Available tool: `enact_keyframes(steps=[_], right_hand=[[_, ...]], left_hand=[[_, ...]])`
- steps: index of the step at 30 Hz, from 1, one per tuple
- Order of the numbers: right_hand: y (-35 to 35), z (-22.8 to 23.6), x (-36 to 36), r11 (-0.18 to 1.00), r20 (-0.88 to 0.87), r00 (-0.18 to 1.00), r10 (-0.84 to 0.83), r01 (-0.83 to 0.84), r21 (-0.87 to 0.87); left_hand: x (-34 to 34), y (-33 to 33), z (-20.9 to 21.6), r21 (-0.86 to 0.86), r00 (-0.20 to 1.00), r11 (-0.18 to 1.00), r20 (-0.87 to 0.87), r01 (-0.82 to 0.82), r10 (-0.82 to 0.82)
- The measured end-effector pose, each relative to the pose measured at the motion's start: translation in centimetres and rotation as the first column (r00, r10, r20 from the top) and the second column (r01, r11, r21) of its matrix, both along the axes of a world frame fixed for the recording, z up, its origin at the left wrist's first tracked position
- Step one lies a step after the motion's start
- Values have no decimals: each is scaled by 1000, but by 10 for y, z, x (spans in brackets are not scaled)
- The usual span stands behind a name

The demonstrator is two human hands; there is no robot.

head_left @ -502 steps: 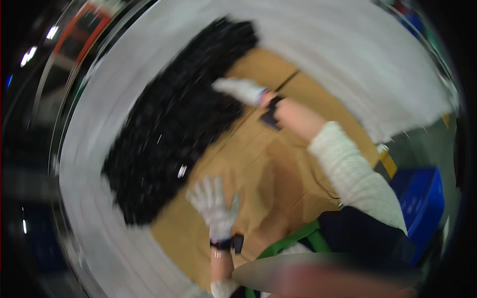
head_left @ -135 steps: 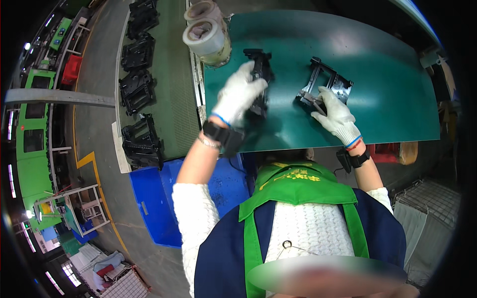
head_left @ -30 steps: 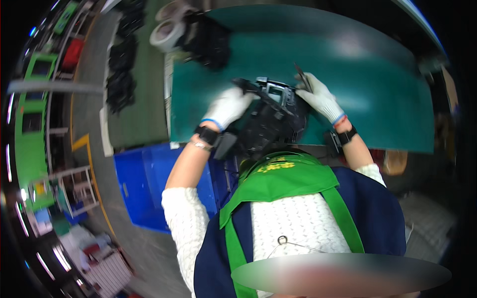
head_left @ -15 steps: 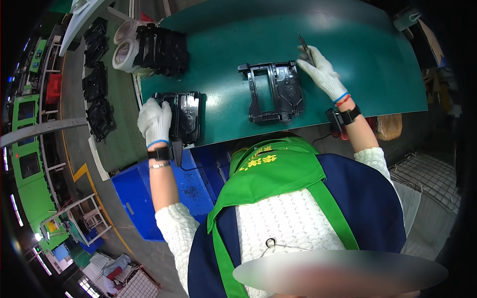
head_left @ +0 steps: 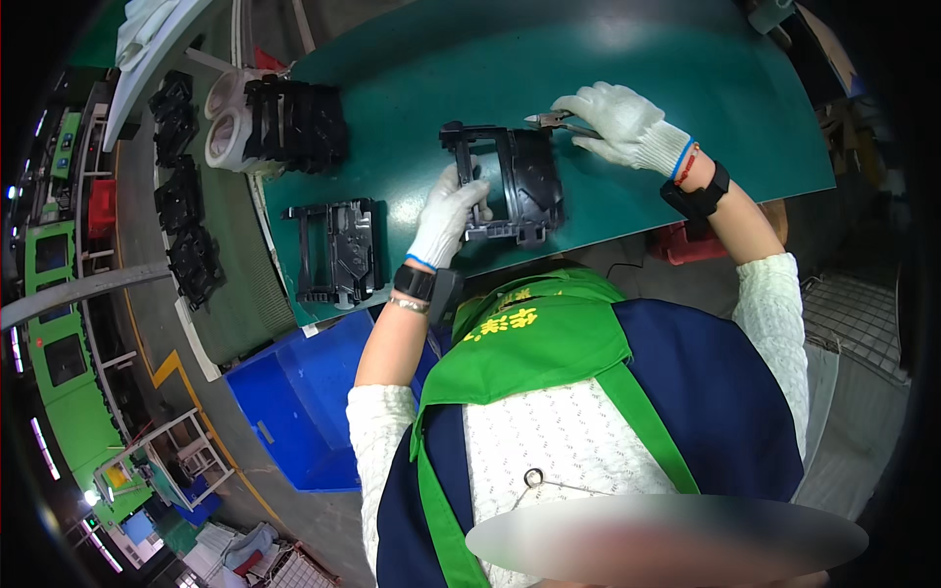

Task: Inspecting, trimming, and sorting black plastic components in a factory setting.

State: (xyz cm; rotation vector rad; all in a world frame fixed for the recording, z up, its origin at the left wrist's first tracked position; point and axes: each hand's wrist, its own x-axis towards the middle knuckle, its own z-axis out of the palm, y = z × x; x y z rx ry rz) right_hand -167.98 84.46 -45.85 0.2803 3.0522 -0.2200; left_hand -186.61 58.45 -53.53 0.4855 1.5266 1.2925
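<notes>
My gloved left hand (head_left: 448, 216) grips the left bar of a black plastic frame (head_left: 534, 181), thumb over the bar and fingers behind it. The frame has a rectangular opening and stands over the green table near its front edge. My gloved right hand (head_left: 618, 122) is wrapped round a pair of side cutters (head_left: 551, 119), whose tip points left, just above the frame's upper right corner. The tip and the frame look apart. A second black plastic frame (head_left: 351, 253) lies on the table to the left of my left hand.
A stack of black frames (head_left: 294, 122) stands at the table's (head_left: 706, 196) far left beside white rolls (head_left: 227, 137). More black parts (head_left: 181, 191) lie on a green mat farther left. Below the table edge sits a blue bin (head_left: 294, 412). A red bin (head_left: 681, 243) is under the right side.
My left hand has left the left frame and moved right to take hold of the other one, now tilted. My right hand has turned the cutters from pointing away to pointing left.
</notes>
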Motion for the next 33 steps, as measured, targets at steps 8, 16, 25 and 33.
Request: enact_keyframes(steps=[8,16,25,33], right_hand=[[-6,46,-33,988,-228,961,157,-150,47],[-34,55,-56,969,-245,947,206,-163,184],[-62,54,-53,994,-124,992,-37,49,99],[-56,39,-39,982,-246,969,-1,48,183]], left_hand=[[-24,-16,81,152,996,988,-89,32,-19],[-13,-11,73,-7,873,1000,-488,0,-4],[-2,-8,70,-71,802,997,-596,-15,-30],[19,1,81,-128,741,992,-667,-11,-78]])
